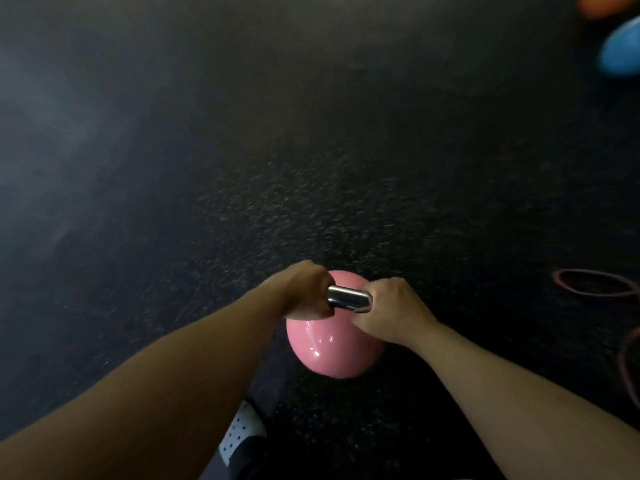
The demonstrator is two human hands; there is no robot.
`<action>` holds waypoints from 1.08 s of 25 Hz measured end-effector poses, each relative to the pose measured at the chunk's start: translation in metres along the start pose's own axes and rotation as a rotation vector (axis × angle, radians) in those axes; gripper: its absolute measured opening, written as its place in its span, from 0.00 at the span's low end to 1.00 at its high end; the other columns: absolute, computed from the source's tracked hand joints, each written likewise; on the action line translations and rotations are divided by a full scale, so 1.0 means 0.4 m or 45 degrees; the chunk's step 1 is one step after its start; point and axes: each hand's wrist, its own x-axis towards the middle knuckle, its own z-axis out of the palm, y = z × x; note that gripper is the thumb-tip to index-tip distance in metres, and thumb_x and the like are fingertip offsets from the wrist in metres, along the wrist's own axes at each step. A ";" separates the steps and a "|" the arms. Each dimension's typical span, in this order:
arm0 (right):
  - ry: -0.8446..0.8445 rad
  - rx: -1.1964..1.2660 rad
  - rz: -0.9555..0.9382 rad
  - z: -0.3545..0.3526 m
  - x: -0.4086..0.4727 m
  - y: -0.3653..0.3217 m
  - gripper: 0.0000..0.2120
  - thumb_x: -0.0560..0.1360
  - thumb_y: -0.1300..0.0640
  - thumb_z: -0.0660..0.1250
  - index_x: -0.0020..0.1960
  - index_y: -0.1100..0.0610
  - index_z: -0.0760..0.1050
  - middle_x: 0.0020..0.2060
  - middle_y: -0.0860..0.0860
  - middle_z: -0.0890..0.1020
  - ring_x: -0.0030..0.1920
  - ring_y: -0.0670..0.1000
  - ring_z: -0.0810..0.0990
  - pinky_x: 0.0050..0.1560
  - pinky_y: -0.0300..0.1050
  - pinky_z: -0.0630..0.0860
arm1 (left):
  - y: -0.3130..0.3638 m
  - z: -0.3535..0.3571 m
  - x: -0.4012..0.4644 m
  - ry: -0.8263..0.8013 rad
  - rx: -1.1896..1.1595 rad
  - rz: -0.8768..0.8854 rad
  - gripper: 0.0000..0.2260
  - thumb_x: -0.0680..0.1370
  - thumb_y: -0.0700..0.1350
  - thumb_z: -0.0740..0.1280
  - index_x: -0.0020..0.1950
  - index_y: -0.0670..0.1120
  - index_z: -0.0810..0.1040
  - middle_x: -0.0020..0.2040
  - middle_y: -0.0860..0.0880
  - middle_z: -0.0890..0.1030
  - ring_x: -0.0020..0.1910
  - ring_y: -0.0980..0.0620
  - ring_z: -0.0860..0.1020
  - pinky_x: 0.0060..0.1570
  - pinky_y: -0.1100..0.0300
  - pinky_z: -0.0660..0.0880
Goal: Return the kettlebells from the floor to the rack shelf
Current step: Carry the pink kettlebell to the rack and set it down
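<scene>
A glossy pink kettlebell [329, 344] with a chrome handle [348, 298] hangs below me over the dark speckled floor. My left hand [304, 291] is closed around the left end of the handle. My right hand [394, 310] grips the right end. Only the short middle of the handle shows between the two fists. At the top right edge lie a blue kettlebell [621, 50] and an orange one [602, 5], both blurred and cut off by the frame. No rack is in view.
A pink resistance band [595, 282] lies looped on the floor at the right edge. My foot in a white perforated shoe [242, 431] stands just below the pink kettlebell. Black rubber flooring [242, 150] fills the view.
</scene>
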 end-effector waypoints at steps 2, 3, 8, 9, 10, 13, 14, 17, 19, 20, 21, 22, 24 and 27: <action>0.099 0.025 0.036 -0.134 -0.062 0.115 0.07 0.66 0.46 0.69 0.34 0.47 0.73 0.34 0.47 0.81 0.39 0.51 0.83 0.36 0.42 0.76 | 0.168 -0.047 0.089 0.043 0.032 0.096 0.05 0.66 0.50 0.69 0.40 0.53 0.80 0.32 0.55 0.78 0.32 0.57 0.77 0.29 0.61 0.69; 0.152 0.037 0.051 -0.196 -0.093 0.164 0.07 0.67 0.47 0.69 0.34 0.46 0.73 0.34 0.46 0.80 0.38 0.49 0.83 0.37 0.43 0.78 | 0.244 -0.069 0.130 0.047 0.054 0.145 0.04 0.67 0.50 0.70 0.41 0.54 0.81 0.32 0.55 0.78 0.31 0.58 0.76 0.29 0.62 0.68; 0.492 0.077 0.239 -0.501 -0.323 0.453 0.10 0.70 0.50 0.72 0.49 0.51 0.83 0.40 0.49 0.85 0.42 0.49 0.83 0.41 0.45 0.81 | 0.735 -0.184 0.320 0.014 0.283 0.446 0.03 0.71 0.49 0.70 0.43 0.55 0.80 0.34 0.55 0.78 0.32 0.59 0.77 0.31 0.62 0.73; 0.529 0.101 0.279 -0.557 -0.380 0.516 0.10 0.70 0.50 0.71 0.50 0.50 0.83 0.40 0.48 0.84 0.42 0.48 0.83 0.40 0.43 0.79 | 0.845 -0.196 0.352 -0.005 0.345 0.501 0.03 0.71 0.49 0.70 0.44 0.55 0.80 0.35 0.55 0.79 0.33 0.59 0.78 0.32 0.62 0.74; 0.576 0.128 0.321 -0.608 -0.437 0.578 0.09 0.70 0.50 0.72 0.50 0.50 0.83 0.40 0.47 0.84 0.42 0.48 0.83 0.38 0.40 0.76 | 0.954 -0.207 0.379 -0.029 0.390 0.560 0.03 0.72 0.48 0.70 0.45 0.55 0.80 0.36 0.55 0.79 0.34 0.58 0.78 0.34 0.62 0.76; 0.827 0.152 0.409 -0.721 -0.625 0.744 0.07 0.70 0.49 0.72 0.44 0.51 0.82 0.35 0.47 0.83 0.38 0.48 0.81 0.33 0.37 0.70 | 1.266 -0.221 0.431 -0.073 0.537 0.755 0.03 0.73 0.49 0.69 0.46 0.55 0.79 0.38 0.54 0.79 0.36 0.57 0.78 0.37 0.60 0.77; 0.912 0.153 0.463 -0.747 -0.689 0.795 0.06 0.69 0.49 0.72 0.43 0.51 0.81 0.32 0.46 0.81 0.35 0.48 0.80 0.31 0.34 0.67 | 1.365 -0.217 0.449 -0.066 0.603 0.838 0.03 0.73 0.49 0.69 0.46 0.55 0.79 0.38 0.55 0.79 0.36 0.57 0.78 0.36 0.60 0.77; 1.129 0.116 0.632 -0.808 -0.835 0.926 0.06 0.66 0.51 0.70 0.39 0.53 0.78 0.29 0.48 0.80 0.32 0.51 0.79 0.28 0.36 0.69 | 1.618 -0.193 0.504 0.002 0.735 1.091 0.06 0.70 0.50 0.69 0.46 0.52 0.80 0.38 0.54 0.80 0.37 0.54 0.79 0.32 0.60 0.70; 1.209 0.042 0.671 -0.842 -0.897 0.989 0.05 0.65 0.55 0.70 0.39 0.55 0.78 0.31 0.53 0.83 0.34 0.57 0.82 0.33 0.45 0.74 | 1.727 -0.171 0.528 0.042 0.764 1.182 0.06 0.69 0.51 0.69 0.43 0.52 0.80 0.39 0.51 0.81 0.39 0.50 0.80 0.30 0.62 0.64; 1.229 0.009 0.712 -0.857 -0.930 1.023 0.06 0.65 0.56 0.70 0.40 0.56 0.79 0.33 0.55 0.84 0.36 0.59 0.82 0.38 0.46 0.74 | 1.782 -0.153 0.545 0.023 0.747 1.229 0.04 0.68 0.50 0.69 0.41 0.52 0.78 0.38 0.51 0.80 0.40 0.49 0.80 0.28 0.63 0.62; 1.231 -0.030 0.771 -0.873 -0.956 1.058 0.08 0.66 0.55 0.70 0.44 0.56 0.81 0.35 0.55 0.85 0.39 0.60 0.83 0.44 0.48 0.74 | 1.841 -0.137 0.571 0.007 0.737 1.275 0.04 0.68 0.50 0.69 0.40 0.52 0.77 0.36 0.52 0.79 0.40 0.49 0.81 0.27 0.64 0.62; 1.235 -0.086 0.820 -0.892 -0.974 1.097 0.12 0.67 0.54 0.69 0.49 0.54 0.81 0.39 0.54 0.86 0.42 0.59 0.83 0.50 0.49 0.72 | 1.903 -0.127 0.602 0.016 0.735 1.341 0.04 0.68 0.49 0.70 0.40 0.52 0.78 0.35 0.51 0.80 0.41 0.49 0.82 0.28 0.65 0.63; 1.228 -0.112 0.937 -0.935 -1.010 1.174 0.18 0.68 0.52 0.68 0.58 0.48 0.80 0.45 0.52 0.87 0.47 0.55 0.83 0.57 0.50 0.69 | 2.008 -0.109 0.659 0.013 0.680 1.485 0.08 0.67 0.48 0.71 0.44 0.48 0.82 0.38 0.47 0.84 0.41 0.47 0.83 0.34 0.66 0.67; 1.434 -0.122 1.055 -0.988 -1.063 1.268 0.19 0.65 0.55 0.73 0.55 0.48 0.82 0.42 0.53 0.87 0.45 0.58 0.85 0.53 0.53 0.75 | 2.175 -0.074 0.738 -0.017 0.725 1.643 0.13 0.67 0.47 0.71 0.50 0.46 0.81 0.42 0.44 0.85 0.44 0.45 0.83 0.37 0.63 0.69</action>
